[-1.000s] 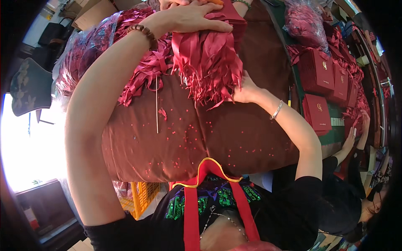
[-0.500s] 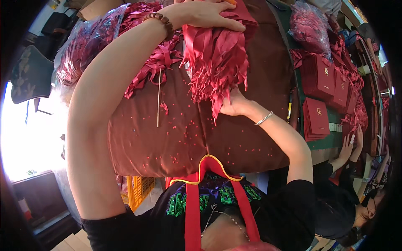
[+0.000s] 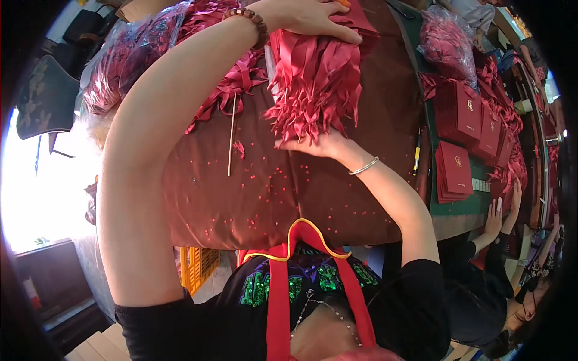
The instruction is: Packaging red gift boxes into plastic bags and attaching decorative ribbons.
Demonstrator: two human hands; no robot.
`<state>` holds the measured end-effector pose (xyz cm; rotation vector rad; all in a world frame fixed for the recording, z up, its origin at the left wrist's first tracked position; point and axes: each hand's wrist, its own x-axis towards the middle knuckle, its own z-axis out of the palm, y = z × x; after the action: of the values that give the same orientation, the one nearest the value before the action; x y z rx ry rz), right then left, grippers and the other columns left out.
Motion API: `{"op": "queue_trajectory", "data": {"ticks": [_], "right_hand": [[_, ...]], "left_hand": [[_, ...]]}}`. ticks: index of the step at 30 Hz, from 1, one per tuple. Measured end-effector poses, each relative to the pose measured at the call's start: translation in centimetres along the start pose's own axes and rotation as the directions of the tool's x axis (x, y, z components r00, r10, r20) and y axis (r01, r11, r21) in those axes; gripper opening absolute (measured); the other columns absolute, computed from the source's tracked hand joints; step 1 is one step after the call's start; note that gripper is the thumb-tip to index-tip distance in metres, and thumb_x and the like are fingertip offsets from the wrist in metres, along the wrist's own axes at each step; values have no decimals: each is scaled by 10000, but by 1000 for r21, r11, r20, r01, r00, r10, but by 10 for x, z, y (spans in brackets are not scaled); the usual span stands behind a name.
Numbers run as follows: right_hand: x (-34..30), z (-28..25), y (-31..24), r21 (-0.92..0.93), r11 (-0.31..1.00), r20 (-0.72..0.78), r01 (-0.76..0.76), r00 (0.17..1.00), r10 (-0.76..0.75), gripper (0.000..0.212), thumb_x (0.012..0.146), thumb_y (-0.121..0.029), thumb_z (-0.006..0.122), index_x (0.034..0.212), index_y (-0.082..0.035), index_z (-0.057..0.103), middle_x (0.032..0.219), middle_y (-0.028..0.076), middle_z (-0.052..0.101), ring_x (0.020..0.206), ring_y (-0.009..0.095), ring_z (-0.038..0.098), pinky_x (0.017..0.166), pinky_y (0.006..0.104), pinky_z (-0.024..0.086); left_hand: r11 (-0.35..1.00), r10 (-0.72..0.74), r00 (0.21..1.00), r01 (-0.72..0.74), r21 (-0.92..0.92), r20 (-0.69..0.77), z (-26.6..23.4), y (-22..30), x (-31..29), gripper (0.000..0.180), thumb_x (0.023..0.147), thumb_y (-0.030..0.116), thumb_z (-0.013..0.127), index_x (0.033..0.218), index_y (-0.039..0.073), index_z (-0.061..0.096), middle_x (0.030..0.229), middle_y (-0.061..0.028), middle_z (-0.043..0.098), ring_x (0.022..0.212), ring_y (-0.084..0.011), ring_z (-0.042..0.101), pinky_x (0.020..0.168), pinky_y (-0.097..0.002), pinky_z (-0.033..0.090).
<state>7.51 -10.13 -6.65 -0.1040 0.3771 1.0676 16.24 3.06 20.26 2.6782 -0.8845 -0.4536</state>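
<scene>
My left hand [image 3: 314, 17] lies across the top of a thick bunch of crimson satin ribbons [image 3: 316, 81], thumb and forefinger spread well apart; the picture's upper edge cuts off part of that hand. The ribbons hang toward me from a stack of flat, dark red card pieces [image 3: 366, 30], near the far end of the bench [image 3: 361, 201] with its shiny brown cloth. My right hand [image 3: 310, 144] is at their cut ends, its fingers stretched out to the left; ribbon hides the thumb, so I cannot tell whether I pinch any. Left of the bunch lie a thin, pale straight stick [image 3: 232, 138] and, just beside it, a small crimson ribbon scrap [image 3: 239, 149]. Tiny red specks dot the cloth.
</scene>
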Motion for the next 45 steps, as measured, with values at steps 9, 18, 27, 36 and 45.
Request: {"op": "queue_trajectory", "data": {"ticks": [9,18,27,36,45], "right_hand": [[-58,77,21,-805,-589,298,73,908,-294,466,869,-334,593,1202,-13,534,1082,151,619,1028,255,581,881,361,425],[-85,73,-2,-200,-945,494,-260,806,-326,262,859,-289,539,1041,-129,637,923,113,652,830,309,620,817,437,441],[-100,72,-24,42,-906,532,-422,777,-337,404,763,-391,614,1097,-163,609,1113,50,612,996,251,581,757,444,462],[-126,117,-41,302,-814,519,-497,802,-296,153,701,-207,603,804,-124,681,820,-11,641,929,192,538,725,352,383],[-112,133,-31,-94,-991,483,-99,866,-132,130,722,-169,605,724,-43,634,798,78,637,861,292,576,719,410,461]], "left_hand": [[990,-108,994,109,86,-21,8,-10,10,1034,732,765,454,1435,40,231,1473,-194,240,1344,-393,240,1098,-423,204],[999,-34,999,33,41,8,3,-6,3,1046,738,769,440,1431,16,223,1467,-219,238,1343,-393,241,1100,-409,202],[992,-72,997,73,106,-7,8,-7,7,1049,738,781,418,1438,30,207,1475,-238,197,1353,-426,184,1107,-442,164],[995,-56,998,53,81,36,0,-1,2,1096,710,808,418,1448,37,171,1484,-232,169,1363,-418,159,1115,-426,142],[983,40,984,-8,184,-172,26,-18,18,912,744,694,536,1399,87,348,1451,-146,304,1369,-328,198,1104,-417,196]]}}
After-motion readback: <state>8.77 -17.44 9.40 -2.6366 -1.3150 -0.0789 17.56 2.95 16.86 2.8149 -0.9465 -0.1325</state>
